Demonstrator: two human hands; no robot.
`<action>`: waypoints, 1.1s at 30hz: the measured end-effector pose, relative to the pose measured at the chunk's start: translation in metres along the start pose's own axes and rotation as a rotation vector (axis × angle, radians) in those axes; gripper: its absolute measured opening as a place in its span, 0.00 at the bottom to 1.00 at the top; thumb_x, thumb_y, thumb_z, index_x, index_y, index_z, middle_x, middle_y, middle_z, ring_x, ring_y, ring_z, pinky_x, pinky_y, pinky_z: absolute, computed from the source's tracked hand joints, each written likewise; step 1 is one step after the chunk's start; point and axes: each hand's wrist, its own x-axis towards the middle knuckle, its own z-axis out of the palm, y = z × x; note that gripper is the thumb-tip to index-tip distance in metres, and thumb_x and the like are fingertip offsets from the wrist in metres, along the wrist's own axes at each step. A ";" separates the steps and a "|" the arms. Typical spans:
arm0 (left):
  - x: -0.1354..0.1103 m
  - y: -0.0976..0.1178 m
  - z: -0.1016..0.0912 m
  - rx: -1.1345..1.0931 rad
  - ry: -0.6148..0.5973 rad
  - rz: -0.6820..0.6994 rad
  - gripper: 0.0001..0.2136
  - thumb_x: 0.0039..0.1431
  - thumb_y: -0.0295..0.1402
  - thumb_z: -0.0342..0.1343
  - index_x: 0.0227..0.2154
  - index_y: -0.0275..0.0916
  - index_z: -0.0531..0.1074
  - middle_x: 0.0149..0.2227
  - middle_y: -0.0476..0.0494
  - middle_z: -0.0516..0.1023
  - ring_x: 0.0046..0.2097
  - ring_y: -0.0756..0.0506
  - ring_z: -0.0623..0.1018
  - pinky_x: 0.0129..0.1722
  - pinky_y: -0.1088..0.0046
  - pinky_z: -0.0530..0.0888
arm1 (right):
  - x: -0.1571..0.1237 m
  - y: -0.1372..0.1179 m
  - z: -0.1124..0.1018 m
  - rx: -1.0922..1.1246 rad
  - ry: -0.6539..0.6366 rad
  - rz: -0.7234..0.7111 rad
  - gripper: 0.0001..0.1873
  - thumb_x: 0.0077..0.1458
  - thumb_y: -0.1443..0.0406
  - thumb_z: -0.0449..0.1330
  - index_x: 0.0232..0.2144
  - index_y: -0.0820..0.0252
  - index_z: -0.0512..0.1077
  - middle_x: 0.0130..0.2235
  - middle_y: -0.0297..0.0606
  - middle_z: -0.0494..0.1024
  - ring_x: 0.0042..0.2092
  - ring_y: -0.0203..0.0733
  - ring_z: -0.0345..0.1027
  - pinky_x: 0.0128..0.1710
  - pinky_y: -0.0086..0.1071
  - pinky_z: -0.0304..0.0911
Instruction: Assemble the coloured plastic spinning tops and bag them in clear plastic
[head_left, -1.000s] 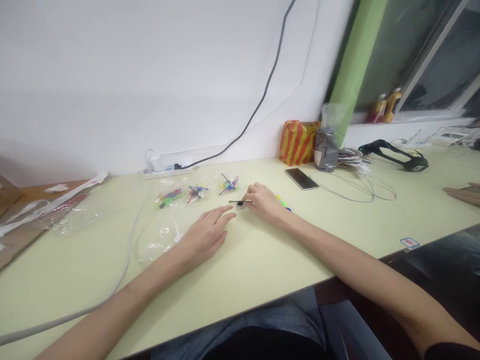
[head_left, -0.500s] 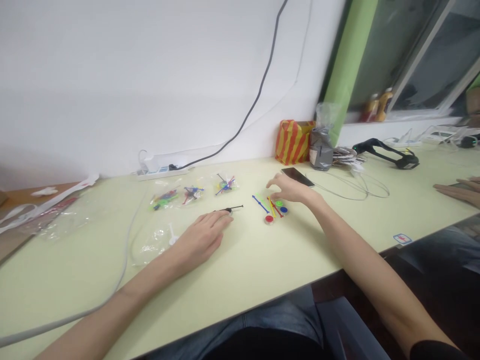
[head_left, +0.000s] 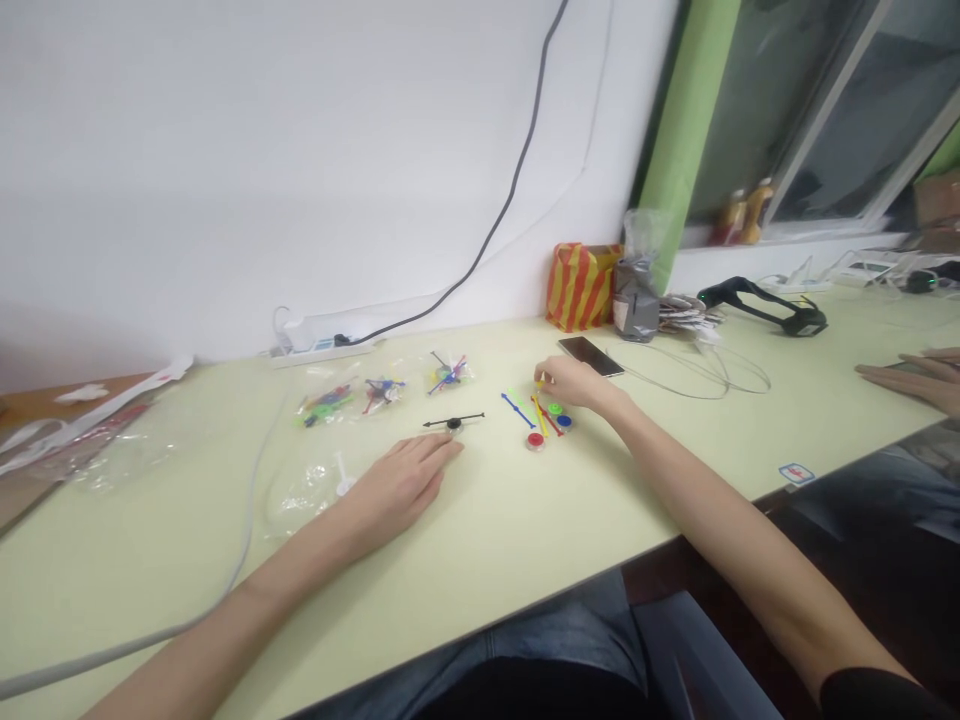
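Note:
My left hand (head_left: pixel 401 490) lies flat on the table, fingers stretched out and holding nothing. Its fingertips rest just below a black arrow spinner (head_left: pixel 454 424). My right hand (head_left: pixel 570 380) is closed in a pinch on a small yellow piece (head_left: pixel 539 385), mostly covered by the fingers. Below that hand lie a blue arrow (head_left: pixel 517 410), a yellow arrow (head_left: pixel 540 414) and a red arrow (head_left: pixel 553 421). Close by are a red disc (head_left: pixel 535 440), a green disc (head_left: pixel 555 409) and a blue disc (head_left: pixel 564 421).
Bags of coloured arrow pieces (head_left: pixel 448 372) lie behind my left hand. A clear bag (head_left: pixel 304 495) with a white piece is by my left wrist. A phone (head_left: pixel 591 356), a striped bag (head_left: pixel 581 288) and cables stand farther back. Another person's hand (head_left: pixel 911 378) is at the right edge.
My right hand has come down slightly and its fingers have closed on the small yellow piece. My left fingers have drawn back from the black spinner, which now shows whole.

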 end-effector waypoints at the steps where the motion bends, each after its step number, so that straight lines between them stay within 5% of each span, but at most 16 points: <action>1: 0.000 -0.001 0.001 0.005 -0.003 0.004 0.20 0.70 0.28 0.42 0.61 0.39 0.65 0.62 0.37 0.68 0.63 0.38 0.68 0.62 0.54 0.68 | 0.000 0.000 0.001 -0.002 0.006 0.000 0.11 0.59 0.70 0.60 0.44 0.58 0.77 0.45 0.43 0.79 0.44 0.44 0.70 0.33 0.31 0.56; 9: -0.001 0.000 -0.001 -0.009 0.028 0.025 0.19 0.70 0.28 0.42 0.61 0.40 0.66 0.62 0.37 0.69 0.62 0.39 0.69 0.62 0.55 0.68 | -0.002 -0.009 -0.006 0.037 0.165 -0.009 0.09 0.60 0.67 0.59 0.43 0.60 0.75 0.45 0.43 0.78 0.45 0.45 0.70 0.38 0.31 0.59; 12: -0.001 0.005 -0.003 -0.023 0.021 0.030 0.20 0.69 0.26 0.41 0.62 0.39 0.63 0.61 0.37 0.69 0.62 0.39 0.69 0.62 0.55 0.68 | -0.013 -0.028 -0.016 0.280 0.244 -0.225 0.07 0.60 0.67 0.61 0.42 0.61 0.75 0.42 0.40 0.77 0.41 0.40 0.69 0.40 0.30 0.61; 16: 0.000 0.012 -0.008 -0.053 0.046 -0.001 0.19 0.68 0.26 0.43 0.60 0.38 0.62 0.59 0.36 0.70 0.60 0.39 0.70 0.60 0.54 0.69 | -0.036 -0.068 -0.018 0.587 0.011 -0.605 0.09 0.59 0.66 0.63 0.43 0.60 0.76 0.42 0.38 0.78 0.41 0.38 0.70 0.43 0.30 0.65; 20: 0.001 0.016 -0.011 -0.097 0.059 -0.027 0.13 0.68 0.26 0.43 0.51 0.39 0.65 0.52 0.38 0.73 0.55 0.39 0.74 0.55 0.57 0.73 | -0.051 -0.098 -0.008 0.598 -0.213 -0.724 0.10 0.60 0.65 0.64 0.44 0.58 0.77 0.43 0.38 0.78 0.42 0.38 0.70 0.44 0.30 0.65; 23: 0.001 0.016 -0.011 -0.098 0.072 -0.028 0.11 0.68 0.26 0.42 0.49 0.39 0.64 0.51 0.38 0.73 0.53 0.39 0.74 0.54 0.56 0.73 | -0.049 -0.099 -0.005 0.609 -0.212 -0.689 0.15 0.60 0.63 0.65 0.49 0.58 0.75 0.43 0.38 0.78 0.43 0.39 0.71 0.43 0.30 0.64; 29: 0.001 0.022 -0.016 -0.111 0.027 0.018 0.16 0.68 0.22 0.41 0.55 0.40 0.62 0.55 0.38 0.70 0.58 0.40 0.71 0.58 0.56 0.70 | -0.027 -0.059 -0.011 0.334 0.101 -0.394 0.07 0.65 0.63 0.59 0.40 0.61 0.76 0.39 0.39 0.77 0.39 0.39 0.69 0.40 0.31 0.60; 33: 0.002 0.027 -0.022 -0.123 -0.027 0.091 0.20 0.65 0.19 0.41 0.56 0.42 0.63 0.58 0.39 0.68 0.60 0.40 0.68 0.59 0.58 0.69 | -0.010 -0.031 -0.006 0.155 0.114 -0.278 0.06 0.62 0.69 0.59 0.39 0.61 0.77 0.38 0.41 0.78 0.41 0.41 0.69 0.42 0.31 0.58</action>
